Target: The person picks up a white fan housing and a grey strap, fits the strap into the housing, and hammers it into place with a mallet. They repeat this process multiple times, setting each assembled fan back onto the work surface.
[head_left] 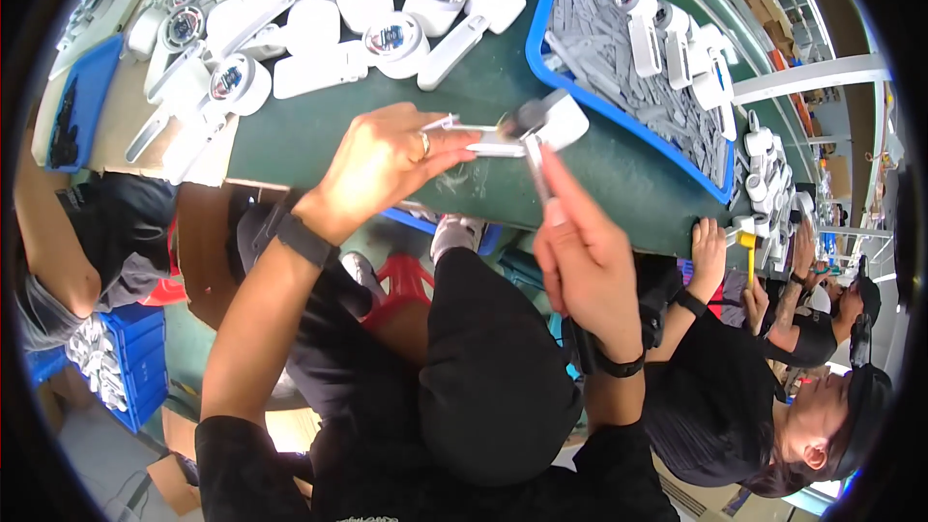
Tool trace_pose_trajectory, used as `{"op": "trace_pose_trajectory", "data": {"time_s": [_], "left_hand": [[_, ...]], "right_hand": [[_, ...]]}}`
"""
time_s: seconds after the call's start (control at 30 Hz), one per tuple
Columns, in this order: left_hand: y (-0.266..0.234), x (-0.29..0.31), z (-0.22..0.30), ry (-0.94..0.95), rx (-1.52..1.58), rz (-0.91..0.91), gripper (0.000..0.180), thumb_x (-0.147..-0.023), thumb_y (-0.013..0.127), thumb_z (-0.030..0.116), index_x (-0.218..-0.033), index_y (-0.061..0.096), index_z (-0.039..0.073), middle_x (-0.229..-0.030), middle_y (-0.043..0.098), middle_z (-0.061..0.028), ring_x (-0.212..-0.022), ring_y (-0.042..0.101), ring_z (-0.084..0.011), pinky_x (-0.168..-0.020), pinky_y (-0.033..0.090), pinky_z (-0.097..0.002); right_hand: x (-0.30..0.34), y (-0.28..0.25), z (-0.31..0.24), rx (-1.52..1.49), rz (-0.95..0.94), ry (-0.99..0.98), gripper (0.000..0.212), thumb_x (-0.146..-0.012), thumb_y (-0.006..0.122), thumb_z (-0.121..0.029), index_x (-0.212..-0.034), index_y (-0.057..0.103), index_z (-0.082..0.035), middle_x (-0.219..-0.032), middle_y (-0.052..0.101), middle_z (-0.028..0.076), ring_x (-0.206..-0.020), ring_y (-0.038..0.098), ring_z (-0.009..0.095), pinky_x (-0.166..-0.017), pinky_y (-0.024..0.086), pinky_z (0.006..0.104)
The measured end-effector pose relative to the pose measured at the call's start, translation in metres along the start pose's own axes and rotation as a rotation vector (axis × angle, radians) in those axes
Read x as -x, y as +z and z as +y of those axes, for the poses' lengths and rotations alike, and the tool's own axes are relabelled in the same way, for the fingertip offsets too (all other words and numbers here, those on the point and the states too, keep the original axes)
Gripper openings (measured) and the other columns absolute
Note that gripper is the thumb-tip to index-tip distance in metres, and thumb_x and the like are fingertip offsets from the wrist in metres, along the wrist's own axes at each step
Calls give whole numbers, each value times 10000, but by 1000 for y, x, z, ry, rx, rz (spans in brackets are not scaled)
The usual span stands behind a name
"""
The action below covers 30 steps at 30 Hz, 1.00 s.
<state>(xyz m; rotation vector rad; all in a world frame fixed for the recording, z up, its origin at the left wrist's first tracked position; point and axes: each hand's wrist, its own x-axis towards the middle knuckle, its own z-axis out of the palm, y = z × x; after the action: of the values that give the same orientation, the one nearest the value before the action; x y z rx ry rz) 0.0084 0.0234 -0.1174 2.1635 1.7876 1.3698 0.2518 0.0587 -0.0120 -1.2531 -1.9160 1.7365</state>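
My left hand [382, 159], a ring on one finger, pinches the narrow arm of a white plastic part [568, 119] above the green table. The part's wide rounded end points to the right. In my right hand [592, 256] is a small hammer [536, 169] with a metal shaft, gripped with the forefinger stretched along it. Its dark head is blurred and overlaps the middle of the white part; I cannot tell whether they touch.
Many white plastic parts [314, 24] lie piled at the far left. A blue tray [535, 39] of grey strips stands at the far right, with white parts on top. A co-worker's hand [709, 256] rests at the table edge on my right, near a yellow hammer [749, 251].
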Motion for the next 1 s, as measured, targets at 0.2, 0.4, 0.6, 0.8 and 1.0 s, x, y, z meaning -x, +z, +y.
{"op": "trace_pose_trajectory", "data": {"time_s": [0.2, 0.4, 0.6, 0.8, 1.0], "left_hand": [[-1, -3, 7, 20, 27, 8, 305, -767, 873, 166, -1067, 820, 153, -980, 774, -39, -741, 673, -215, -679, 566, -343], [-3, -3, 10, -17, 1, -12, 303, -771, 874, 167, -1069, 822, 152, -971, 776, -60, -756, 681, -223, -688, 571, -344], [-10, -7, 17, -442, 261, -106, 271, -833, 858, 175, -1096, 824, 120, -932, 789, -120, -768, 737, -179, -725, 584, -305], [-2, -15, 73, -846, 623, 13, 275, -931, 795, 156, -1157, 779, 0, -1000, 798, -90, -879, 680, -57, -802, 557, -241], [40, 10, 99, -961, 1033, 92, 365, -986, 733, 180, -1273, 707, -45, -995, 750, -6, -853, 589, -30, -770, 515, -224]], "right_hand": [[5, -2, -2, 8, 39, 31, 490, -1108, 456, -143, -1596, 431, -178, -623, 436, -56, -481, 377, 27, -469, 349, 218], [3, 2, 10, -3, 38, 5, 505, -1103, 460, -130, -1604, 414, -184, -620, 454, -52, -463, 388, 30, -448, 357, 227], [16, -18, 19, -178, 176, -116, 430, -1061, 594, -162, -1466, 552, -23, -665, 594, -13, -413, 441, 32, -383, 327, 221], [-2, -13, 37, -57, 220, -41, 392, -1061, 615, -236, -1336, 618, 44, -1158, 757, 173, -408, 464, 39, -393, 362, 220], [-10, 4, 33, 10, 325, -108, 378, -970, 752, -220, -1271, 675, -5, -671, 614, -27, -428, 475, 32, -398, 360, 221]]}}
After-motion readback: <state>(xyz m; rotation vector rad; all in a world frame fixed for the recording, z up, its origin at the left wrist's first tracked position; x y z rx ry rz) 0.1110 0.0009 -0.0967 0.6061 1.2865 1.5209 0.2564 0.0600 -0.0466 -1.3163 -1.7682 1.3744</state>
